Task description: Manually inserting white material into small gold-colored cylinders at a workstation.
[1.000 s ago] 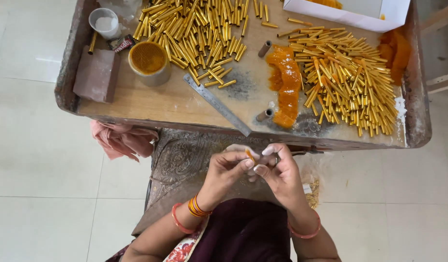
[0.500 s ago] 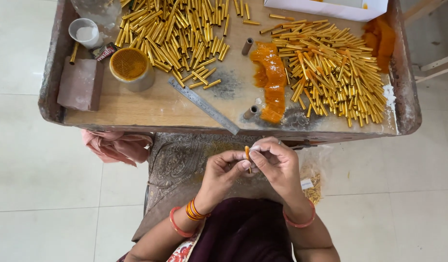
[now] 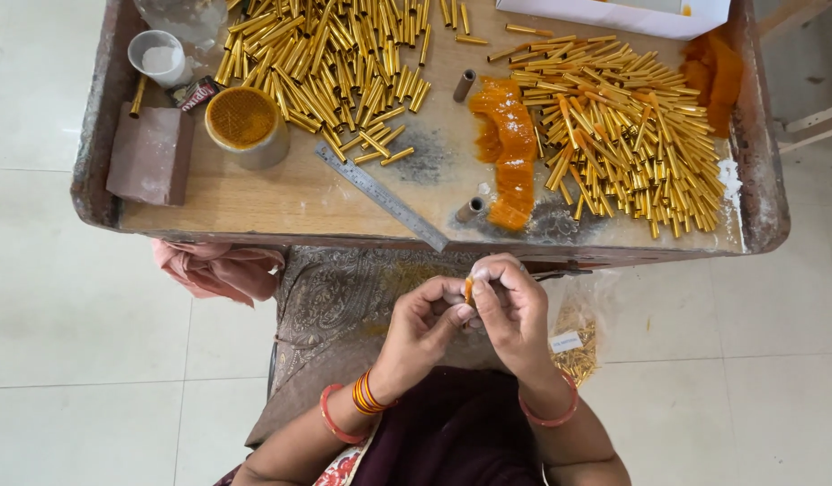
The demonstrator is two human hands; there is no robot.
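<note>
Pale floor tiles surround a low wooden table (image 3: 254, 202) with raised edges, and I am looking straight down over it. Both hands meet just below the table's near edge, above the lap: the left hand (image 3: 425, 319) and the right hand (image 3: 510, 306) pinch a small orange stick (image 3: 468, 290) between their fingertips. It stands roughly upright in the picture, its long axis pointing toward the table, and both hands are closed on it (neither is clearly the nearer one). Ahead on the table lie two heaps of golden tubes, the left heap (image 3: 330, 67) and the right heap (image 3: 628, 135), with a smear of orange paste (image 3: 506, 148) between them. A round tin (image 3: 245, 126) holds orange material; a white cup (image 3: 159, 58) holds pale powder. A metal ruler (image 3: 380, 193) lies diagonally, well apart from the hands.
</note>
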